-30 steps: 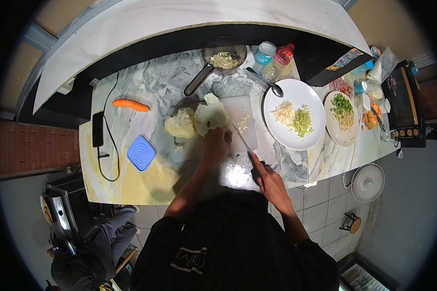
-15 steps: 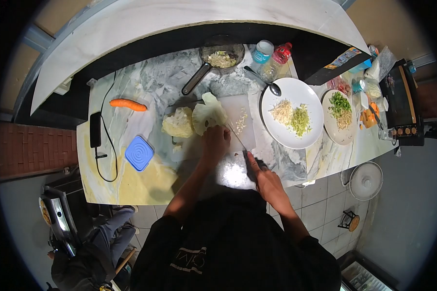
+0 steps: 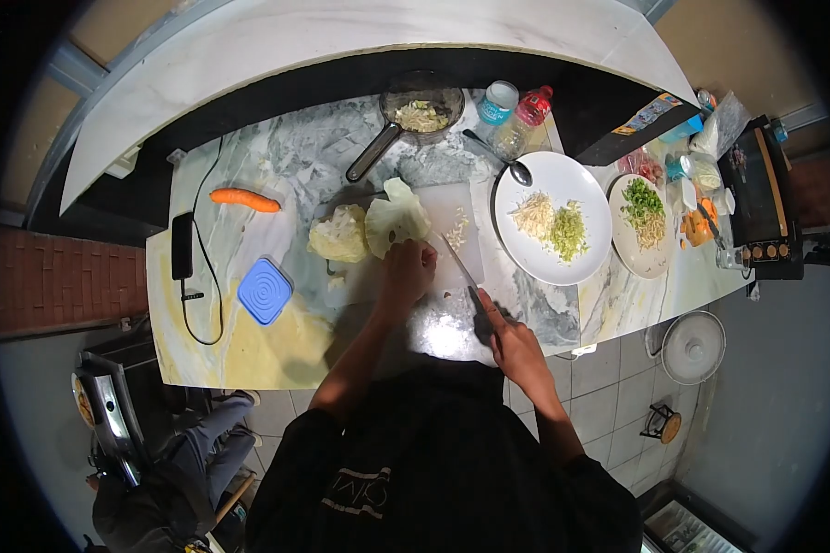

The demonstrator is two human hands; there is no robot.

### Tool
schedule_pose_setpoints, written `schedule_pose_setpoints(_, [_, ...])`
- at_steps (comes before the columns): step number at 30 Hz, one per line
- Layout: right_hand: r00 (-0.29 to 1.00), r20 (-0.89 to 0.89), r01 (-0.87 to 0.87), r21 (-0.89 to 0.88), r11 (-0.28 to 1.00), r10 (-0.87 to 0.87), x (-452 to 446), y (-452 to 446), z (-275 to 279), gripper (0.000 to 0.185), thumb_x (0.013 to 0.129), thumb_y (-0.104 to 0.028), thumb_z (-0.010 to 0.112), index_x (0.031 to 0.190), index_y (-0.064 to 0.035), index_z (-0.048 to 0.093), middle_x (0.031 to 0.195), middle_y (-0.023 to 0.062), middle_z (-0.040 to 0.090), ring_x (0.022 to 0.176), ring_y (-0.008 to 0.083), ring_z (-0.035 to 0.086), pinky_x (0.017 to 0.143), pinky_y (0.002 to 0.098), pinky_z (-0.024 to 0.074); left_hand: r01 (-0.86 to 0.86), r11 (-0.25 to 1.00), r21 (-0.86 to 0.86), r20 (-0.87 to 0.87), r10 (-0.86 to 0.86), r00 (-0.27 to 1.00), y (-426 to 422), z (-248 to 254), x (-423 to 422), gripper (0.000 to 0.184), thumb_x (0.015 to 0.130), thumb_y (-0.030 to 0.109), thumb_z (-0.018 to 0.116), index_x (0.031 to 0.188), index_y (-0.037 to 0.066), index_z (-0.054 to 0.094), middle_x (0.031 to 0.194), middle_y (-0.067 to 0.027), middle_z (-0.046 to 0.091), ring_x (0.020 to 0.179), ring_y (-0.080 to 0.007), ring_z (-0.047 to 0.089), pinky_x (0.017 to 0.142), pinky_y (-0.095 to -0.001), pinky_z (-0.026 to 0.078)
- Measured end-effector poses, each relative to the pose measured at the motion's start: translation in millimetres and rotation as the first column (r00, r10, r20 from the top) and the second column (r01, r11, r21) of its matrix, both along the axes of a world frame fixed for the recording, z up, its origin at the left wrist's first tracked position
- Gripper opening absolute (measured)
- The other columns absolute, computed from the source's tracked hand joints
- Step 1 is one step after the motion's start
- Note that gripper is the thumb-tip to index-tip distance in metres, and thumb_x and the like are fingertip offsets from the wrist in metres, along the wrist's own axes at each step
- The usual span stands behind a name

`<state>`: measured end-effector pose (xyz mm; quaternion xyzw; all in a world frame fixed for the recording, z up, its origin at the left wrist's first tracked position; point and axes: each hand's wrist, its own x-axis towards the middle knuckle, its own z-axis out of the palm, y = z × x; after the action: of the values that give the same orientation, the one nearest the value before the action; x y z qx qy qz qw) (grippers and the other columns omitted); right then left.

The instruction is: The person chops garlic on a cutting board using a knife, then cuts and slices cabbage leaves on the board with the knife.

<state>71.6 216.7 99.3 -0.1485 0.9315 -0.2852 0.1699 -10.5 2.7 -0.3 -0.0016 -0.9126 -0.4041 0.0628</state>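
My right hand grips the handle of a knife, its blade slanting up and left over the cutting board. Beside the blade, my left hand has its fingers curled on the near edge of a pale cabbage leaf, partly hiding it. A larger piece of cabbage sits against the leaf's left side. Small chopped pale bits are scattered on the board to the right of my left hand.
Right of the board, a white plate and a smaller plate hold chopped vegetables. A frying pan, a jar and a bottle stand behind. A carrot and a blue square lie left. Another person is lower left.
The knife has swung slightly right, away from my left hand, and my right hand has moved a little right and down. My left hand stays on the cabbage leaf.
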Motion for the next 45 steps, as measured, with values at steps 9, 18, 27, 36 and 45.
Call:
schedule_pose_setpoints(9, [0.997, 0.077, -0.014, -0.018, 1.0, 0.015, 6, -2, 2, 0.08, 0.081, 0.001, 0.055, 0.151, -0.0199, 0.021, 0.081, 0.0234, 0.06, 0.073, 0.0431, 0.059, 0.067, 0.0507, 0.0476, -0.018, 0.999, -0.052, -0.013, 0.017, 1.0, -1, -15, -5, 0.012, 0.074, 0.013, 0.071, 0.077, 0.007, 0.062, 0.076, -0.0117, 0.062, 0.077, -0.0337, 0.06, 0.071, -0.0465, 0.048])
schedule_pose_setpoints(18, [0.995, 0.092, -0.029, -0.005, 1.0, 0.03, 7, -3, 0, 0.078, 0.082, 0.002, 0.055, 0.15, -0.0143, 0.022, 0.081, 0.0256, 0.06, 0.073, 0.0443, 0.059, 0.068, 0.0515, 0.047, -0.079, 0.985, -0.152, 0.009, 0.082, 0.997, 5, 6, -3, 0.009, 0.076, 0.014, 0.069, 0.083, 0.007, 0.068, 0.084, -0.0123, 0.066, 0.084, -0.0343, 0.06, 0.081, -0.0458, 0.044])
schedule_pose_setpoints(27, [0.994, 0.092, -0.053, -0.004, 0.999, 0.053, 10, -10, -3, 0.082, 0.078, 0.007, 0.051, 0.151, -0.0109, 0.018, 0.083, 0.0267, 0.061, 0.072, 0.046, 0.058, 0.066, 0.0514, 0.0447, -0.089, 0.987, -0.136, -0.085, 0.078, 0.993, 5, 15, 1, 0.009, 0.077, 0.014, 0.068, 0.075, 0.005, 0.067, 0.078, -0.015, 0.064, 0.079, -0.0349, 0.061, 0.074, -0.0458, 0.048])
schedule_pose_setpoints(36, [0.992, 0.127, -0.001, -0.073, 0.997, 0.01, 4, -3, 1, 0.082, 0.077, 0.007, 0.054, 0.15, -0.013, 0.021, 0.083, 0.0268, 0.061, 0.076, 0.0451, 0.059, 0.07, 0.0511, 0.0463, -0.01, 0.992, 0.124, 0.077, 0.0, 0.997, -10, 47, 5, 0.013, 0.08, 0.013, 0.069, 0.089, 0.003, 0.071, 0.082, -0.0142, 0.07, 0.068, -0.0271, 0.065, 0.069, -0.0369, 0.05])
schedule_pose_setpoints(45, [0.991, 0.102, 0.107, -0.212, 0.971, -0.087, -7, -8, -3, 0.075, 0.077, 0.006, 0.047, 0.148, -0.0136, 0.03, 0.078, 0.0288, 0.057, 0.071, 0.0455, 0.056, 0.07, 0.0475, 0.0457, -0.235, 0.918, 0.32, 0.2, 0.178, 0.964, -91, 67, 64, 0.013, 0.086, 0.007, 0.066, 0.096, 0.0, 0.07, 0.079, -0.0091, 0.07, 0.055, -0.0101, 0.061, 0.051, -0.0271, 0.049])
